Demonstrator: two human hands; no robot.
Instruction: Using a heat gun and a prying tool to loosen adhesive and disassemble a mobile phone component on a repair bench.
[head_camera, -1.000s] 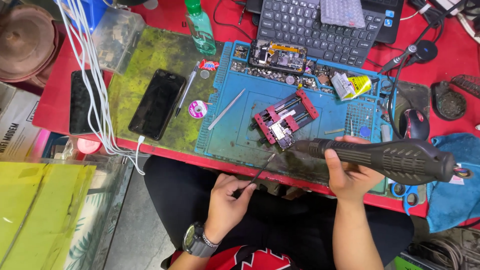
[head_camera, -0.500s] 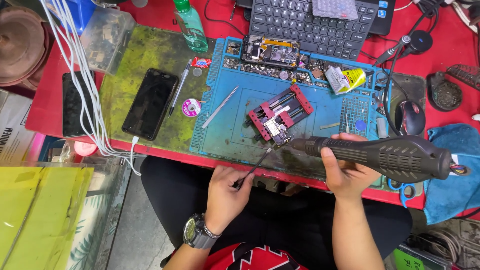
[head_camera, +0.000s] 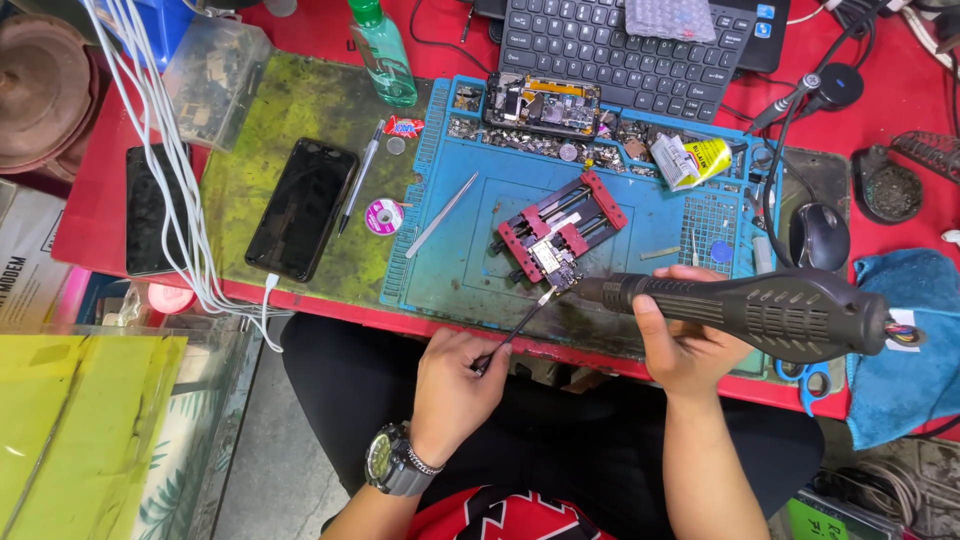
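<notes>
Right hand (head_camera: 690, 345) grips the heat gun (head_camera: 760, 312), left hand (head_camera: 455, 385) pinches tweezers (head_camera: 515, 330) at the clamped board (head_camera: 556, 262); next calls for steady lifting.

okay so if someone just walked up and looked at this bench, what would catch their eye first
Probably the bulky dark hot-air handle in the right hand, its nozzle aimed at a small circuit board clamped in a red holder on the blue mat. The left hand brings thin tweezers to the same board.
</notes>
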